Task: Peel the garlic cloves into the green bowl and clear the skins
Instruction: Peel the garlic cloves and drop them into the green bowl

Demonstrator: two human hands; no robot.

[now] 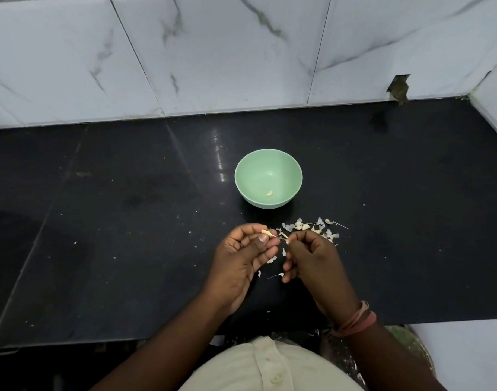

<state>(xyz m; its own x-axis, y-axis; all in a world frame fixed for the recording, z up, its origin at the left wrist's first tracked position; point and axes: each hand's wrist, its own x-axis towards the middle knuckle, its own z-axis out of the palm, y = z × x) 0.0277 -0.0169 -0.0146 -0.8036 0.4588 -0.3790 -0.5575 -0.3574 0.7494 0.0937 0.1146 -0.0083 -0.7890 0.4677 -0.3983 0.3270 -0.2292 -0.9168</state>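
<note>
Black counter (pixel 129 221), marble wall (pixel 213 52); your left hand (pixel 248 256) pinches a garlic clove (pixel 265 232), right hand (pixel 312 258) pinches its skin (pixel 287 241); green bowl (pixel 291 167) at twelve o'clock.

A pale mint-green round plastic bowl (pixel 268 178) is being shown against a glossy black stone countertop (pixel 129 221). White marble-look wall tiles (pixel 213 52) are being crossed by grey veins, and off-white papery garlic skins (pixel 312 228) are being seen beside a pinkish-red thread wristband (pixel 357 320).

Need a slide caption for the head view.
Both hands peel a garlic clove near the green bowl; skins litter the counter.
</note>
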